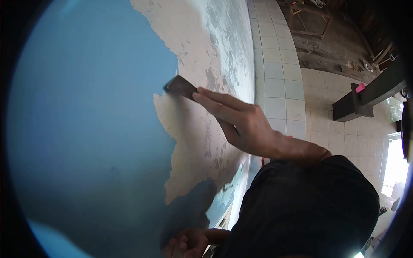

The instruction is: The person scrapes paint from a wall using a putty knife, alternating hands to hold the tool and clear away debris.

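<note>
A flat, dark scraper blade (pixel 182 87) is pinched between the thumb and fingers of my right hand (pixel 241 118). Its far edge meets the wall where blue paint (pixel 94 99) borders a bare, pinkish patch (pixel 193 124). The paint edge is ragged, with small flakes along it. My left hand (pixel 187 244) is in shadow at the bottom of the view, close to the wall, its fingers curled. Whatever those fingers may hold is hidden.
The view lies on its side, so the tiled floor (pixel 327 94) is at the right. Pale tiles (pixel 273 81) line the wall's base. A dark post-like structure (pixel 346 109) stands behind, with a pink cup (pixel 360 87) on it. A wooden frame (pixel 309 17) is farther off.
</note>
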Demonstrator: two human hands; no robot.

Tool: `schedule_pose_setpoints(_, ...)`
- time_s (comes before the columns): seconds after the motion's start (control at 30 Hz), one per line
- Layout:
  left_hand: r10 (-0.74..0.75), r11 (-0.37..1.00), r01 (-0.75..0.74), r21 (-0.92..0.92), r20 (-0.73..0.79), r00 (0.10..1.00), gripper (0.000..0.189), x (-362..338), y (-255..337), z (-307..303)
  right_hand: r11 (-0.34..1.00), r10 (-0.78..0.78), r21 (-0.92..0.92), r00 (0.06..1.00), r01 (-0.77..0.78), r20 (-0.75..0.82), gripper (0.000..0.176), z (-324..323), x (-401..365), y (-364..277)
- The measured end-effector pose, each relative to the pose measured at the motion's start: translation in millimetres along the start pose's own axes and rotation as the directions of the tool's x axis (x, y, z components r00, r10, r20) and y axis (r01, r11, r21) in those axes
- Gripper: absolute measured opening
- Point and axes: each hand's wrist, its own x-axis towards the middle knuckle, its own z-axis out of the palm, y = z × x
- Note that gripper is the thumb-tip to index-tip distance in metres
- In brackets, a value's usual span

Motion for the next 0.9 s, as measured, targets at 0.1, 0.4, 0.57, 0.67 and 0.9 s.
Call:
schedule_pose_setpoints(0.1, 0.009, 1.000, -0.012, -0.021, -0.117, 0.993, 0.039, -3, 1, 11, 1.000, 0.005, -0.001, 1.000, -0.005, -0.005, 0.051, 0, 5, 3)
schedule_pose_setpoints(0.4, -0.002, 0.997, -0.006, -0.080, -0.089, 0.996, 0.038, -5, -4, 8, 1.000, 0.019, -0.011, 0.999, -0.019, 0.037, 0.056, -6, 3, 1)
schedule_pose_setpoints(0.57, -0.064, 0.997, 0.064, -0.039, 0.003, 0.998, 0.037, -2, 3, 4, 0.995, -0.064, -0.077, 0.997, 0.062, -0.034, 0.060, 3, -6, 8)
schedule_pose_setpoints(0.67, -0.011, 0.999, 0.009, -0.039, -0.028, 1.000, 0.037, -3, -1, 6, 0.996, -0.042, -0.083, 0.999, 0.039, -0.030, 0.060, 4, -6, 8)
schedule_pose_setpoints(0.9, -0.055, 0.996, 0.048, 0.077, 0.096, 0.994, 0.038, 0, 7, -1, 0.996, -0.022, -0.087, 1.000, 0.022, -0.009, 0.058, 2, -7, 5)
